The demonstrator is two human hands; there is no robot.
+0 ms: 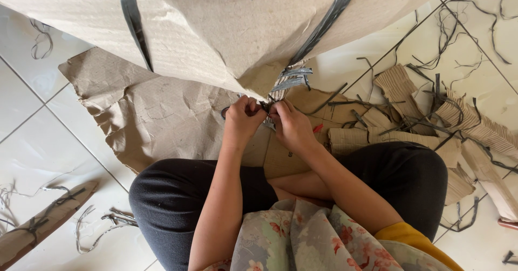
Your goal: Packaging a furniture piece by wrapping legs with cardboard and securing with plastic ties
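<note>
So both hands, left hand and right hand, meet fingertip-to-fingertip, pinched shut on the dark strap knot under the paper-wrapped bundle.

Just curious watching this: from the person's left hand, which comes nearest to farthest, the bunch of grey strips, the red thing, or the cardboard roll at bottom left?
1. Bunch of grey strips, just above the left hand.
2. Red thing, to the right, past the other hand.
3. Cardboard roll, far off at bottom left.

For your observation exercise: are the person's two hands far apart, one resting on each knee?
No: the left hand and right hand meet close together at the grey straps by the cardboard bundle's corner.
</note>
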